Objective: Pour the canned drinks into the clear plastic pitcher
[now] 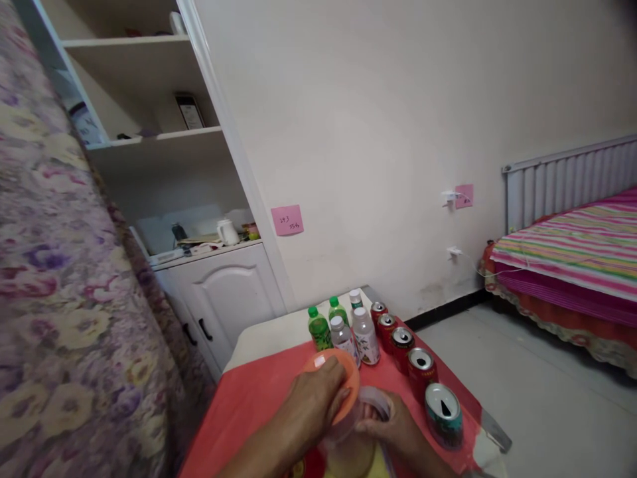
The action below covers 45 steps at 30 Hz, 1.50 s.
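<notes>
My left hand [318, 395] is closed over an orange lid [351, 378], its fingers bent around the lid's edge. The lid sits on a clear plastic pitcher [343, 435], which is tilted; whether the lid is fully seated cannot be made out. My right hand [393, 425] is wrapped round the pitcher's pale handle [375, 400]. Just beyond the lid stand two clear bottles with white caps, one a milky bottle [365, 338]. Beneath the pitcher are a round tan thing [351, 458] and something red, both partly hidden by my arms.
Several opened drink cans [422, 368] line the right edge of the red-covered table [253, 392]. Two green bottles [319, 328] and a small white-capped bottle [355, 299] stand at the back. A floral curtain [60, 299] hangs left; a bed [572, 245] stands right.
</notes>
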Tool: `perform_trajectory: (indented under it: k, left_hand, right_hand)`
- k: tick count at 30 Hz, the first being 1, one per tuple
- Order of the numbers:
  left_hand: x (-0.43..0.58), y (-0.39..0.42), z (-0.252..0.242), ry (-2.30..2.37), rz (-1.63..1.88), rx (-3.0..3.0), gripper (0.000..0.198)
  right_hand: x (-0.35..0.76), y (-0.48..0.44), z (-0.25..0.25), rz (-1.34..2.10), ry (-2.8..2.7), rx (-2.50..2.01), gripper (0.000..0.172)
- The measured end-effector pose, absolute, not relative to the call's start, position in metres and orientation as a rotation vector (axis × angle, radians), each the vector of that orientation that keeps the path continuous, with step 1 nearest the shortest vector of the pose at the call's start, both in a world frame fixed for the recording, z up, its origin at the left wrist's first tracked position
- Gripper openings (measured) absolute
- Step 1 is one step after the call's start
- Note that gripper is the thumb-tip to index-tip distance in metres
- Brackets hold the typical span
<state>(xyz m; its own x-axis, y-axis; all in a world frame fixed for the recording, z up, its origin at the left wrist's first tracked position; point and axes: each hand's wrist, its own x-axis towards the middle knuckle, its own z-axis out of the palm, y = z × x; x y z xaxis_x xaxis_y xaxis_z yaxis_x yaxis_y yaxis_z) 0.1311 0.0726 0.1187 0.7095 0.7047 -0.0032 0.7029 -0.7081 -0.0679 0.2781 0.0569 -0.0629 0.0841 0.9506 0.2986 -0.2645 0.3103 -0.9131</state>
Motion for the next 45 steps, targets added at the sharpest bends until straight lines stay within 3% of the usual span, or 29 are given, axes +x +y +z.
perform_trajectory:
  k: [22, 31, 45]
  left_hand:
    - [0.124, 0.082, 0.106, -1.267, -0.114, -2.919, 0.032]
    - [0.123, 0.086, 0.120, -1.218, -0.022, -3.046, 0.012]
    - [0.129, 0.091, 0.120, -1.385, -0.328, -3.082, 0.002]
  right_hand:
    - [0.278, 0.060, -0.058, 1.100, -1.095, -0.766, 0.044]
    - [0.277, 0.059, -0.056, 1.087, -1.095, -0.770, 0.047]
    - [0.279, 0.061, -0.056, 1.090, -1.108, -0.788, 0.045]
